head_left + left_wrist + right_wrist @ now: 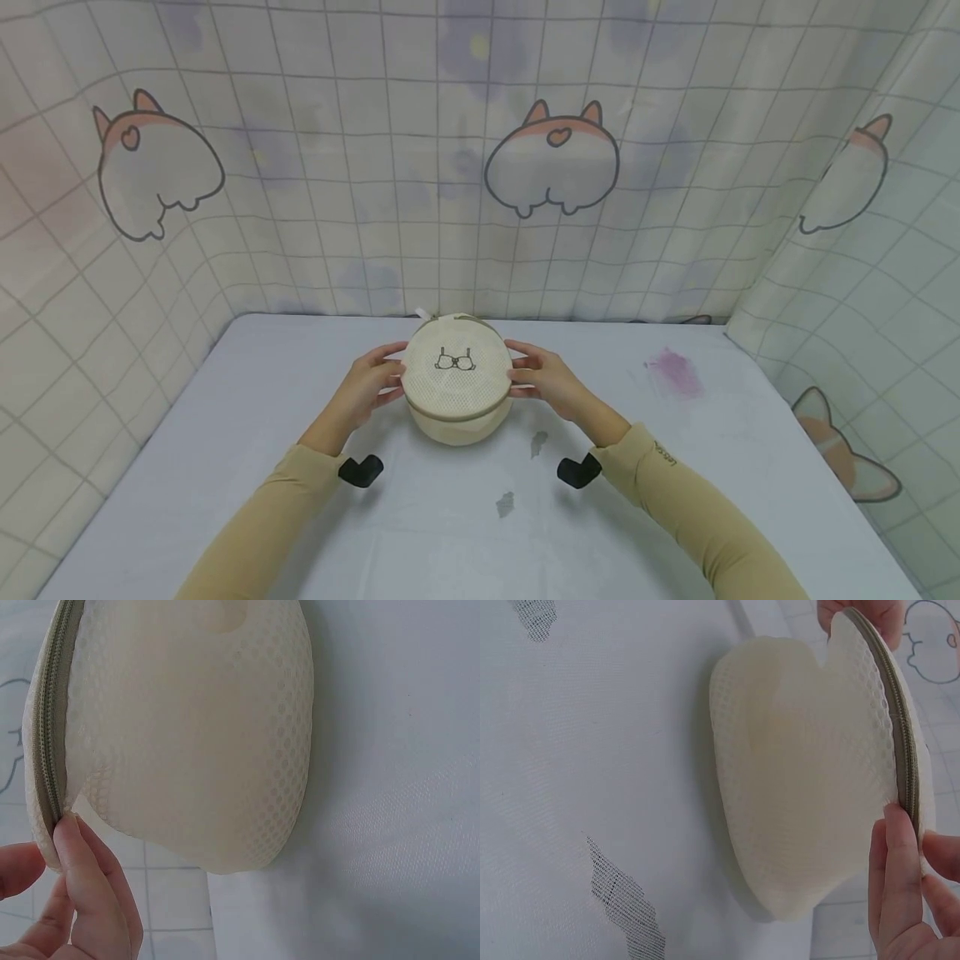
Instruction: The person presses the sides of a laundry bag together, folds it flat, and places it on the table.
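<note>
A round cream mesh laundry bag [459,387] with a bra drawing on its lid stands near the back of the white table. My left hand [366,385] pinches the zippered rim at its left side. On the opposite side, my right hand [553,382] pinches the same rim between thumb and fingers. The olive zipper [51,712] runs along the lid's edge in the left wrist view. In the right wrist view, the mesh side wall [802,772] looks slack and dented under the rim. What is inside the bag cannot be made out.
The white tabletop [420,533] bears two grey patches [506,504] in front of the bag and a pink stain [677,372] at the right. A checked curtain [360,167] with cartoon animals hangs behind the table and along both sides.
</note>
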Available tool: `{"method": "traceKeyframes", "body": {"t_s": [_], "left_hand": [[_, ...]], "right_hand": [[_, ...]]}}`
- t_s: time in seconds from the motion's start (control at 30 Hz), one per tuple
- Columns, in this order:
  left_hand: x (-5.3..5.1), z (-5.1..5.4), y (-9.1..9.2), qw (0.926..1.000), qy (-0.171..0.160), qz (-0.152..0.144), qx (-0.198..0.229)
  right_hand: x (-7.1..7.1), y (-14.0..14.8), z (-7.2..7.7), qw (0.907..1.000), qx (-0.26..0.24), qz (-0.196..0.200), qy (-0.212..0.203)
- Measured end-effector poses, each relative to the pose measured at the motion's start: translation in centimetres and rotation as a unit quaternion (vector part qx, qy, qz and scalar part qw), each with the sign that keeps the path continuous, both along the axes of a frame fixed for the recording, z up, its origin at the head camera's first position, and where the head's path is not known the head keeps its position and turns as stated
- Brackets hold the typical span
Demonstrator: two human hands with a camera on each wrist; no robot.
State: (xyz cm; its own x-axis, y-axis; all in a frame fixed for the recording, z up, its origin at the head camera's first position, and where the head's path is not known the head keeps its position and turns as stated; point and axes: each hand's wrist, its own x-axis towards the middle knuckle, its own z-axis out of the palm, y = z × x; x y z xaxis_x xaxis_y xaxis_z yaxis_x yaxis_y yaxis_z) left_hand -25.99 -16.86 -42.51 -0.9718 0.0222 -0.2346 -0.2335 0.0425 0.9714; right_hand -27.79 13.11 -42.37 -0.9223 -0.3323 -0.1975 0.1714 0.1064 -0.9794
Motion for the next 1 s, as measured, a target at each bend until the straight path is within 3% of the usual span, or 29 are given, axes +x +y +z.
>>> {"method": "traceKeyframes", "body": {"t_s": [1.0], "left_hand": [[-0.18,-0.48,0.15,0.9999,-0.013,0.009,0.004]], "right_hand": [[-0.29,-0.2,-0.83,0.9999,0.007,-0.008,-0.002]]}}
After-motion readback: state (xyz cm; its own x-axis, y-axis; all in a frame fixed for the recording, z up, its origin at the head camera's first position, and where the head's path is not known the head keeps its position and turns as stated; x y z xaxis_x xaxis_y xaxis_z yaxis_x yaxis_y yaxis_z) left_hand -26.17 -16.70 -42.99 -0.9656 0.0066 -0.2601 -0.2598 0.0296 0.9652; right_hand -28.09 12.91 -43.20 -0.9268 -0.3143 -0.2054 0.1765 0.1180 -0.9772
